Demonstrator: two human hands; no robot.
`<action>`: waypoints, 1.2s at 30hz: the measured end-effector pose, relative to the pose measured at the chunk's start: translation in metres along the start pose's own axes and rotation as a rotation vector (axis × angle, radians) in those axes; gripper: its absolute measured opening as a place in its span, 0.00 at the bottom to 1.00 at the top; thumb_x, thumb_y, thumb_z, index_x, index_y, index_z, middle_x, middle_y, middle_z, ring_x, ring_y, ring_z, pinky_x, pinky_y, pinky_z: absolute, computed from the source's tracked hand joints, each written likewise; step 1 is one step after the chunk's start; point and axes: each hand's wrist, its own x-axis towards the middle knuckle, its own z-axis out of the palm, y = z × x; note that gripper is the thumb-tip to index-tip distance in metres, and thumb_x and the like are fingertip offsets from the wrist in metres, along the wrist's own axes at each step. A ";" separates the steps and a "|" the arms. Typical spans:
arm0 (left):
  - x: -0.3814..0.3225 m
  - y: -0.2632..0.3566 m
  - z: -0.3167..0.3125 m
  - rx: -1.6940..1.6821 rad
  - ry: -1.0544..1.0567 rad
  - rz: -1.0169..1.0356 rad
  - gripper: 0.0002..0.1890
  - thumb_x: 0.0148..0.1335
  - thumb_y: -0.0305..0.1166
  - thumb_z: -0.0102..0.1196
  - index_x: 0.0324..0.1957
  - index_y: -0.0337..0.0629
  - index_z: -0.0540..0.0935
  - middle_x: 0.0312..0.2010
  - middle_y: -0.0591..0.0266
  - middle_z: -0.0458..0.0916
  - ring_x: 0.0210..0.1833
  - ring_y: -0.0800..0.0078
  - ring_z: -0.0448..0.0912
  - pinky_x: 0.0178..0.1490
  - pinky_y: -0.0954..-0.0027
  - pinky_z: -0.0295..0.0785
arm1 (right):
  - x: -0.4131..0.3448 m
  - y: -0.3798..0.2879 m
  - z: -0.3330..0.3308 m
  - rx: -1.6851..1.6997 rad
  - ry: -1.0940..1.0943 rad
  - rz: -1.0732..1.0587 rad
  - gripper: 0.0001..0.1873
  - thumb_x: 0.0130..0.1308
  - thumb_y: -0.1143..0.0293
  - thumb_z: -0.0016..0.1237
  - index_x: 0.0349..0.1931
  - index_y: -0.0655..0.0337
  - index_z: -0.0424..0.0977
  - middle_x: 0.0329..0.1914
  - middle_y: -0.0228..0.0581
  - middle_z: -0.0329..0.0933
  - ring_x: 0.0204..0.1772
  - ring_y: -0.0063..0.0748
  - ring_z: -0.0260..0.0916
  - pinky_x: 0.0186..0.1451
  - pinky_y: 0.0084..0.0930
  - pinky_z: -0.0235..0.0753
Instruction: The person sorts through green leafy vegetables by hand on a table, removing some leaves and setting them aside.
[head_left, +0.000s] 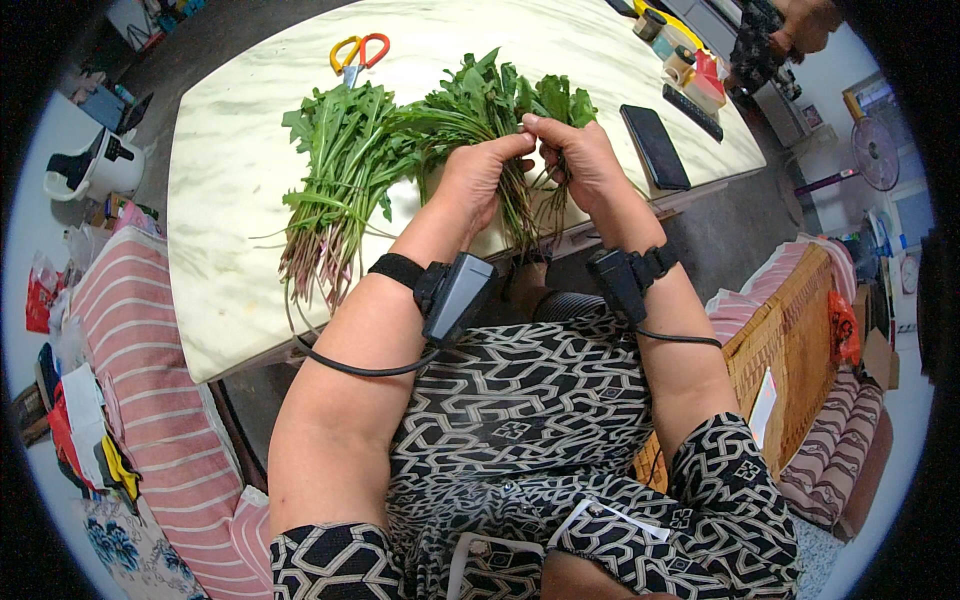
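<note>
My left hand (480, 174) is closed around a bunch of leafy greens (472, 97), with the thin reddish stems hanging below it toward the table's near edge. Close beside it, my right hand (581, 157) grips a smaller bunch of greens (562, 99); its leaves stand out above the fingers and its stems hang beneath. The two thumbs nearly meet. On the marble-patterned table (225, 172) to the left lies a larger pile of greens (337, 172), leaves away from me and pinkish stem ends toward me.
Scissors (360, 56) with yellow and red handles lie behind the pile. A smartphone (654, 146) and a remote control (691, 112) lie to the right, near jars and tape (679, 64). A striped covered seat (142, 360) is at left, a woven bamboo mat (784, 352) at right.
</note>
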 end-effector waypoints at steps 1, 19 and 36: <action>0.000 0.001 0.000 -0.028 -0.004 -0.005 0.11 0.56 0.27 0.58 0.40 0.32 0.80 0.31 0.60 0.80 0.34 0.72 0.78 0.39 0.76 0.73 | -0.002 -0.002 0.002 0.075 0.008 0.007 0.11 0.53 0.62 0.57 0.21 0.59 0.74 0.18 0.28 0.70 0.20 0.18 0.66 0.20 0.17 0.56; 0.004 0.004 -0.005 -0.154 -0.078 -0.013 0.13 0.56 0.27 0.54 0.42 0.30 0.76 0.33 0.56 0.78 0.34 0.71 0.78 0.40 0.73 0.76 | -0.002 -0.003 0.001 0.208 -0.015 0.029 0.11 0.53 0.66 0.57 0.19 0.54 0.69 0.14 0.23 0.62 0.16 0.17 0.59 0.16 0.17 0.51; 0.008 0.002 -0.013 -0.058 0.083 0.054 0.16 0.58 0.31 0.57 0.48 0.39 0.77 0.35 0.65 0.79 0.34 0.78 0.74 0.33 0.76 0.71 | 0.006 0.002 0.000 0.405 0.054 0.101 0.11 0.58 0.65 0.53 0.20 0.51 0.67 0.14 0.20 0.60 0.15 0.13 0.56 0.15 0.14 0.48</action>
